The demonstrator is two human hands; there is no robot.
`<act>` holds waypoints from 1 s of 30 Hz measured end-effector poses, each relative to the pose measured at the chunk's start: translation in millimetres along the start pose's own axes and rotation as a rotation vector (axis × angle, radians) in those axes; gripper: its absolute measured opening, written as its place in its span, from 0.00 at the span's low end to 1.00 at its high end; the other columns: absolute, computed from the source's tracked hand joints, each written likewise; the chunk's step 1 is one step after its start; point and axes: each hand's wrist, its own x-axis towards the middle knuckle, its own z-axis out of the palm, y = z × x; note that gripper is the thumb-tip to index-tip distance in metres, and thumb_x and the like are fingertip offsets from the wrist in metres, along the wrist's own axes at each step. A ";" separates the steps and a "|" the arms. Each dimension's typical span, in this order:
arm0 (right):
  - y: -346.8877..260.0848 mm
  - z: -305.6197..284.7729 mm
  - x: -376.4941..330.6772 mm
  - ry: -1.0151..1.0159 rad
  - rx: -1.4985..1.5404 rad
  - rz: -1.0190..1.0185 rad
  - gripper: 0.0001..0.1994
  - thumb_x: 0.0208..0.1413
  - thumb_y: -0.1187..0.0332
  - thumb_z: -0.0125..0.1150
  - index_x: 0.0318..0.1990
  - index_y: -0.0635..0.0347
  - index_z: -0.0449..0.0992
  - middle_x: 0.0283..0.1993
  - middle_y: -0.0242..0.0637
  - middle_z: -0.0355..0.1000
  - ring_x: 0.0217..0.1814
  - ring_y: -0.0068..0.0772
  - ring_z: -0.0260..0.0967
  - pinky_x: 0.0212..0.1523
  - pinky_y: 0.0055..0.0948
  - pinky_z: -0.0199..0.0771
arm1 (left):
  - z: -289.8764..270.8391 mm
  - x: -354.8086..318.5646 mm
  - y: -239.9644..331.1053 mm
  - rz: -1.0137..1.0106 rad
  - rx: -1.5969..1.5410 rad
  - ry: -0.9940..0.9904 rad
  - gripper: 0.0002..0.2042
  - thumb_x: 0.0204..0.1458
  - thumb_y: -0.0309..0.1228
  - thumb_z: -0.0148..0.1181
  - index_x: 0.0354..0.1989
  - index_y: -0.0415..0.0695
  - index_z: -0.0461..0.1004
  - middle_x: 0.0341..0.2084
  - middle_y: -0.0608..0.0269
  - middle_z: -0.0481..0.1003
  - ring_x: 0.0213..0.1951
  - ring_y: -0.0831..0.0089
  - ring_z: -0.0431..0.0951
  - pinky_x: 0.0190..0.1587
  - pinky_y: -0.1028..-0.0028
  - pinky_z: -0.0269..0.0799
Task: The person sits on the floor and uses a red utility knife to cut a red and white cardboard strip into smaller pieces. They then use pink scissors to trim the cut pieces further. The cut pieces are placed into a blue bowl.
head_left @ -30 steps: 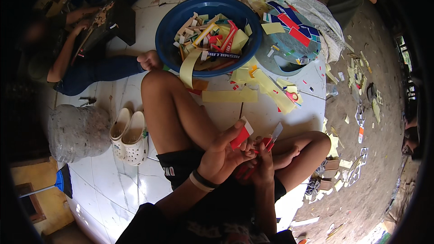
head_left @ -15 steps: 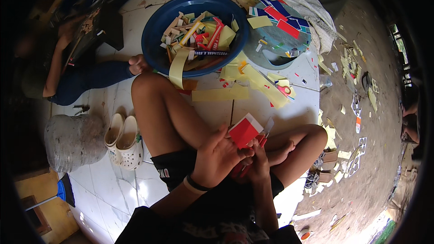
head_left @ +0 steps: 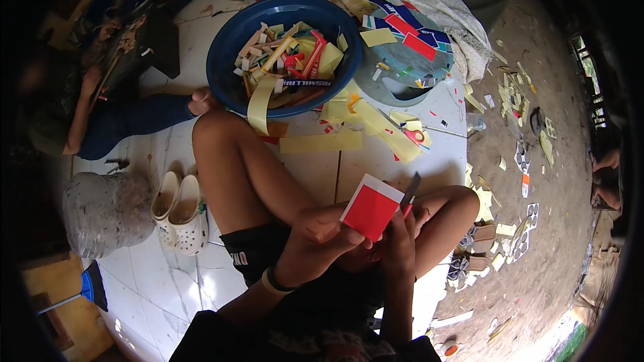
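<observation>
My left hand (head_left: 312,231) is closed on a red sheet with a white border (head_left: 372,209), which looks like card or sticker paper. The sheet tilts above my crossed legs, the thumb lying over its lower edge. Close beside it, my right hand (head_left: 400,248) grips a utility knife (head_left: 408,202) with a red handle. Its dark blade points up and away from me, near the sheet's right corner. More red material lies below the hands in my lap, partly hidden by them.
Ahead stands a blue basin (head_left: 216,60) of wood pieces and paper offcuts. Scissors (head_left: 417,137) lie among yellow strips (head_left: 322,143). A translucent blue lid-like disc (head_left: 396,94) bears coloured sheets. Left are white clogs (head_left: 188,218) and a wrapped bundle (head_left: 107,214); another person sits far left.
My left hand has gone from spread fingers to a grip on the red sheet, which now faces up more fully. The knife blade has turned and shows dark.
</observation>
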 end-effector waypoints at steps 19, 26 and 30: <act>-35.9 5.6 -25.6 -0.231 -0.078 -0.247 0.18 0.58 0.71 0.72 0.53 0.68 0.75 0.42 0.33 0.78 0.38 0.19 0.73 0.44 0.21 0.72 | 3.6 -3.5 4.4 -0.151 0.027 0.179 0.12 0.64 0.33 0.63 0.47 0.37 0.73 0.38 0.60 0.80 0.34 0.78 0.82 0.22 0.84 0.68; -28.7 0.2 -22.6 -0.055 -0.458 -0.451 0.22 0.47 0.77 0.78 0.51 0.61 0.79 0.53 0.33 0.78 0.42 0.20 0.75 0.46 0.21 0.74 | -9.5 -3.6 10.8 -0.542 -0.242 0.272 0.17 0.67 0.45 0.58 0.46 0.40 0.74 0.33 0.63 0.80 0.28 0.78 0.83 0.14 0.85 0.61; -25.3 -5.9 -12.4 -0.178 -0.360 -0.398 0.19 0.48 0.80 0.78 0.48 0.64 0.79 0.50 0.38 0.79 0.41 0.23 0.76 0.44 0.21 0.75 | -14.0 -4.5 1.5 -0.676 -0.425 0.187 0.18 0.68 0.47 0.55 0.46 0.42 0.75 0.34 0.64 0.80 0.29 0.79 0.83 0.16 0.85 0.64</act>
